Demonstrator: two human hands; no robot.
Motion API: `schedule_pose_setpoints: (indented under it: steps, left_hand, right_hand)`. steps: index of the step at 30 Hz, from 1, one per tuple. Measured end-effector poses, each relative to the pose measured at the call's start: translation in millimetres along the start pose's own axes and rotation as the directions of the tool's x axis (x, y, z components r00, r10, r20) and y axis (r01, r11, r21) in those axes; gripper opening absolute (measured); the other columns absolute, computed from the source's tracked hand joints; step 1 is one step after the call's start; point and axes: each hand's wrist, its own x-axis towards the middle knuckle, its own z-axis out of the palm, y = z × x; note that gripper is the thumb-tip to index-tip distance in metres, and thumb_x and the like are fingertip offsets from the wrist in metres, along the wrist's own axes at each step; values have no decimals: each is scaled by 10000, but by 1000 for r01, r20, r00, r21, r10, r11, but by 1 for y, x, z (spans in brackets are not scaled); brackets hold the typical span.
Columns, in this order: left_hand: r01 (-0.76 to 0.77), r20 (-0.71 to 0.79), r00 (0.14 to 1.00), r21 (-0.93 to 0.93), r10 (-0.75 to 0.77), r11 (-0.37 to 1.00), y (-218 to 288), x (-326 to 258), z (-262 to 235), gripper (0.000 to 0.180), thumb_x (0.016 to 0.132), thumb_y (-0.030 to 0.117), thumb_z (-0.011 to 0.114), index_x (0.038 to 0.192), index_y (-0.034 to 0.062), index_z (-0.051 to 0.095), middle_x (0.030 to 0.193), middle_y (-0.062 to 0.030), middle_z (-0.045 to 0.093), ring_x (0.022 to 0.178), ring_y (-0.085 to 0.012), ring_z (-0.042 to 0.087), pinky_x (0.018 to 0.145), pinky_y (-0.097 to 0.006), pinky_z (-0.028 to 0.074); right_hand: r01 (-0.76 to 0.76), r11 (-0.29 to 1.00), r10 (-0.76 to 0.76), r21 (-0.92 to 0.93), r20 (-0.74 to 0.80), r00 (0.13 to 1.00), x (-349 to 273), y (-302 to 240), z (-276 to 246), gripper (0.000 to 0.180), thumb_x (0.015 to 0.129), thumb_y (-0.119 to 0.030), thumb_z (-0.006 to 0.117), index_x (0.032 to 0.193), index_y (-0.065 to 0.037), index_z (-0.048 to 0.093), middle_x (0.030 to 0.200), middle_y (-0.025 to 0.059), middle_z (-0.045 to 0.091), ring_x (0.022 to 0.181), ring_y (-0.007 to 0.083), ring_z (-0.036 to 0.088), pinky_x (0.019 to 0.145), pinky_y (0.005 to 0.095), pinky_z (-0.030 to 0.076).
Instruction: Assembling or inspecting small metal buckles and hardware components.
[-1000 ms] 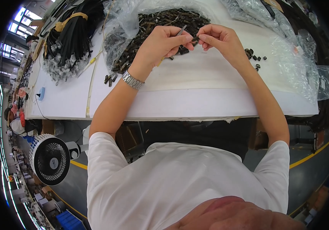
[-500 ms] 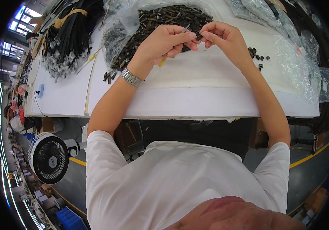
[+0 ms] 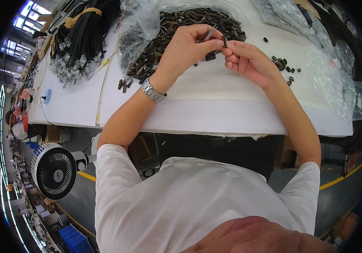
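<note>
Dark clip [image 3: 224, 41], small, slim, upright, pinched

Clear plastic bag [image 3: 147, 25] of small dark parts, open at bench's far edge; crinkled clear bags [image 3: 332, 71] along right edge.

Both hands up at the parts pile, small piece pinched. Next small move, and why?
Probably bring the tweezers in the left hand onto the small dark part pinched by the right hand. The tips sit just beside it, and both hands hover above the white table.
</note>
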Motion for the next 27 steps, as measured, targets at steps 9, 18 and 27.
schedule_pose_setpoints:
  steps: [9, 18, 27]
  left_hand:
    - [56, 35, 998, 30, -57, 998, -2, 4, 2, 171, 908, 146, 776, 985, 15, 698, 691, 61, 572, 553, 0, 426, 483, -204, 289]
    - [-163, -61, 981, 259, 184, 952, -17, 4, 14, 245, 781, 186, 746, 825, -50, 695, 717, -121, 680, 634, -200, 629, 627, -354, 511]
    - [-192, -159, 950, 378, 268, 906, -23, -2, 21, 195, 792, 164, 748, 785, -28, 714, 722, -173, 715, 698, -310, 722, 673, -390, 569]
  right_hand:
    - [-67, 996, 69, 61, -23, 997, -2, 5, -3, 138, 1048, -166, 660, 1046, -32, 693, 937, 5, 715, 797, 67, 663, 802, 258, 604]
    - [110, 721, -381, -684, -259, 887, -9, 5, 29, 199, 1032, -221, 692, 1085, -30, 706, 904, 9, 713, 777, 76, 637, 729, 227, 521]
    - [49, 676, -381, -735, -291, 878, 4, 15, 7, 227, 1037, -253, 695, 1053, -27, 708, 861, 6, 708, 739, 69, 638, 679, 220, 486]
